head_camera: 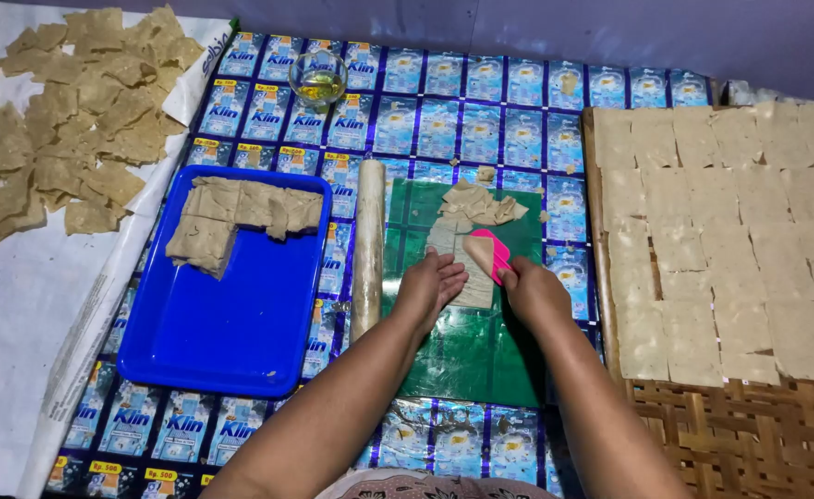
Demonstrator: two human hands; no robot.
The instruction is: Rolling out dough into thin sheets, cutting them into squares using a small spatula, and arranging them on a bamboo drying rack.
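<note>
Surface: floor mat (481, 102) of joined blue printed sachet wrappers, pale wall strip behind.
Work board: green cutting sheet (467, 356) lies on the mat, centre.
Left hand: left hand (428, 288) rests flat on a thin dough sheet (474, 282) at the green sheet's middle; fingers straight and close together, pressing down.
Right hand: right hand (534, 291) just beside the left, fingers curled around a pink scraper (492, 254); blade edge sits on the dough sheet.
Scraps: crumpled dough offcuts (478, 205) piled at the far end of the green sheet.
Roller: pale rolling pin (367, 245) lies lengthwise between green sheet and tray.
Tray: blue plastic tray (227, 342) to the left, holding a slab of dough (231, 214) in its far part.
Right side: woven bamboo rack (749, 434) covered with rows of flat pale squares (730, 231).
Far left: white sheet (10, 323) bearing a heap of darker dried pieces (65, 102).
Far edge: small glass bowl (318, 79) with yellowish liquid.
</note>
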